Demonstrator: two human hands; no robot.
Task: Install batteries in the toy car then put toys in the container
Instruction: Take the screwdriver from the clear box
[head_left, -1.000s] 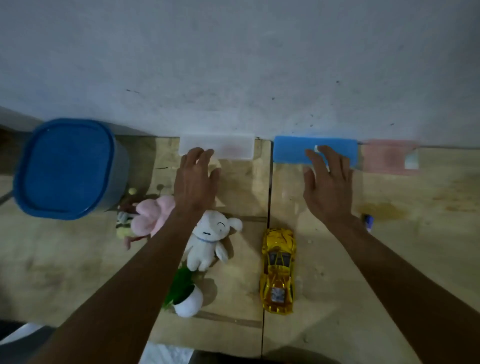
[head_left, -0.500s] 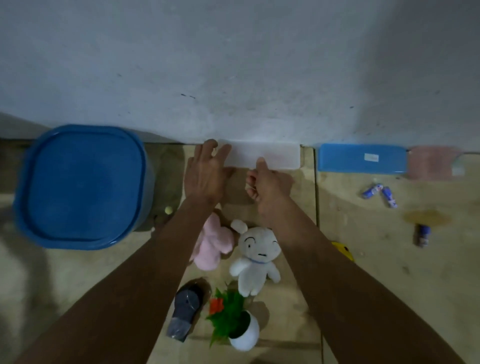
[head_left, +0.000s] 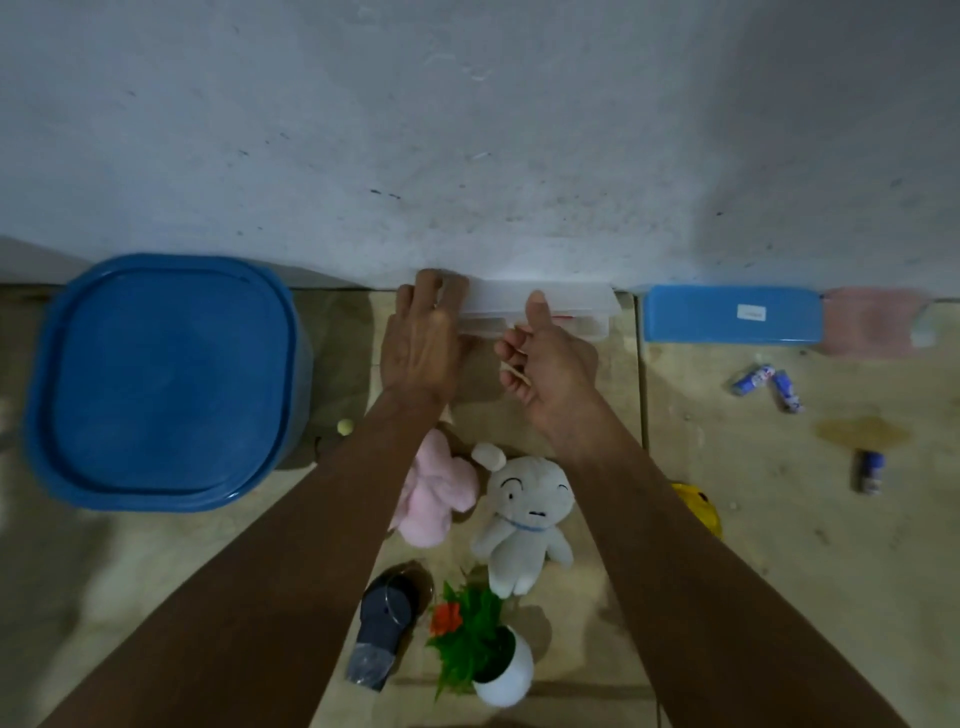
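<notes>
A white translucent box (head_left: 566, 307) lies against the wall. My left hand (head_left: 422, 340) holds down its left end, fingers over the top. My right hand (head_left: 550, 364) is at the box's front edge with the thumb up against the lid and the other fingers curled; the lid looks slightly raised. The yellow toy car (head_left: 701, 506) is mostly hidden behind my right forearm. Three small blue-and-white batteries (head_left: 753, 376) (head_left: 788, 391) (head_left: 870, 471) lie loose at the right. A pink plush (head_left: 441, 493) and a white plush (head_left: 527, 514) lie between my forearms. The blue container (head_left: 161, 379) stands at the left with its lid on.
A blue flat box (head_left: 732, 314) and a pink box (head_left: 867, 322) lie along the wall to the right. Near the front are a small potted plant (head_left: 491, 657) and a dark grey object (head_left: 384, 618). A tiny yellow ball (head_left: 344, 427) sits beside the container.
My right hand left the blue box and came to the white box beside my left hand. Its thumb has since risen against the lid. The view shifted left.
</notes>
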